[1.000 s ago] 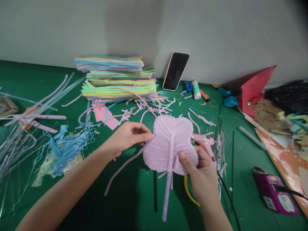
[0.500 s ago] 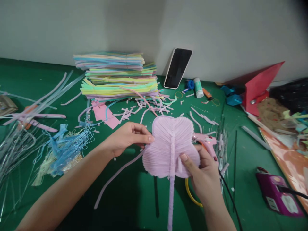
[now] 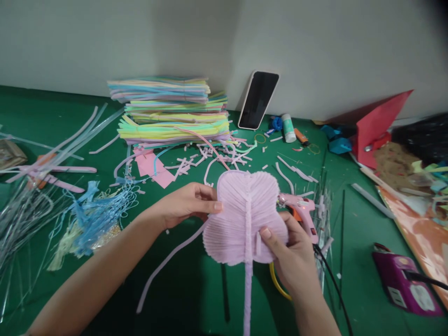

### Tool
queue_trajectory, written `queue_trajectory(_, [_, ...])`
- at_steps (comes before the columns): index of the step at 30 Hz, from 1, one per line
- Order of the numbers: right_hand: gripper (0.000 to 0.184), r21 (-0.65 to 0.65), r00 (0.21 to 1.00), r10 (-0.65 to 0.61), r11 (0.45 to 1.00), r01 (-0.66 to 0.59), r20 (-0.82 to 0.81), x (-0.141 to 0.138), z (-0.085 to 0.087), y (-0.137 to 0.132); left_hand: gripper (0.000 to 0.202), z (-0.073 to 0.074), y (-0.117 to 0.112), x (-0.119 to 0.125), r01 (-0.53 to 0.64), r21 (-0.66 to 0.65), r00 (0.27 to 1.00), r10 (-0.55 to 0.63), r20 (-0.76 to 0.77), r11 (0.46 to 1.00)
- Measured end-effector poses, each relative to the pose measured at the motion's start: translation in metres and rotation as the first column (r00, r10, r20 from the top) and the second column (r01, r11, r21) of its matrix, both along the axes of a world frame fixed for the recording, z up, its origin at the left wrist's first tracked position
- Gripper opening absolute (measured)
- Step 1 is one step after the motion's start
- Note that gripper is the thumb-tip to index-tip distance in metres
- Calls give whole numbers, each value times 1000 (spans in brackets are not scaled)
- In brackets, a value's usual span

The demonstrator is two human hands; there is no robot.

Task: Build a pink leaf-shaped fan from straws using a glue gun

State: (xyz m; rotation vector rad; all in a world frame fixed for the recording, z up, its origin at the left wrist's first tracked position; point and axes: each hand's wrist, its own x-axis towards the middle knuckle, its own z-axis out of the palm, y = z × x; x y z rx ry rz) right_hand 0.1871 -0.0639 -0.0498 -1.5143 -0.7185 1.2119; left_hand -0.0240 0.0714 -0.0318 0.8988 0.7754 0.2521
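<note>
A lilac fan [image 3: 229, 233] of ribbed pipe cleaners, four-lobed, is held upright in front of me, its wrapped handle [image 3: 248, 298] pointing down. At its left edge my left hand [image 3: 191, 203] is closed, thumb on the face and the other fingers partly hidden behind. A lilac pipe cleaner [image 3: 166, 266] lines the upper left rim and its loose tail curves down to the lower left. My right hand [image 3: 294, 252] grips the lower right lobe, thumb in front beside a short lilac strip. Just right of the fan lies a pink glue gun [image 3: 301, 210].
Bundled pipe cleaners [image 3: 175, 123] are stacked by the wall, with a phone [image 3: 259, 100] leaning beside them. Cut pieces are scattered ahead. Blue tassels [image 3: 91, 219] lie left. A purple device [image 3: 406, 282] with a black cable and a red folder [image 3: 380, 130] are right.
Both hands have shifted the fan slightly left and down. The pipe cleaner's loose tail has moved a little lower with it. Both hands keep hold.
</note>
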Motion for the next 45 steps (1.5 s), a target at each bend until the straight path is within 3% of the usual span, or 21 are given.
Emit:
queue_trajectory(8, [29,-7,991,33,999,-32,130,-5,7,3,24,6,2,-2,-17,34,999,18,-26,999])
queue_trajectory(17, [29,-18,996,47,999,-46,80,-7,2,1,18,4,2,-2,-6,78,999,9,-34,997])
queue_trajectory(24, [31,24,946,325,945,-325,11,3,15,12,21,9,4,-2,131,155,990,-121,-72,979])
queue_trajectory(29, [31,40,943,231,968,-248,238,7,28,34,25,10,1,2,199,168,973,-175,-149,966])
queue_trajectory(32, [34,24,890,220,968,-250,399,9,42,48,26,9,-1,4,226,202,966,-193,-171,953])
queue_trajectory(34, [30,-10,837,315,937,-348,448,9,52,57,27,10,-2,5,237,225,963,-197,-185,945])
queue_trajectory(37, [26,-60,705,527,818,-572,474,6,60,72,27,10,-3,5,252,246,959,-206,-197,936])
queue_trajectory(40, [25,-76,606,644,712,-698,467,3,58,87,27,8,-5,5,254,255,958,-206,-199,933])
queue_trajectory(45, [28,-97,585,706,667,-739,400,0,53,103,26,5,-6,6,245,240,963,-208,-170,939])
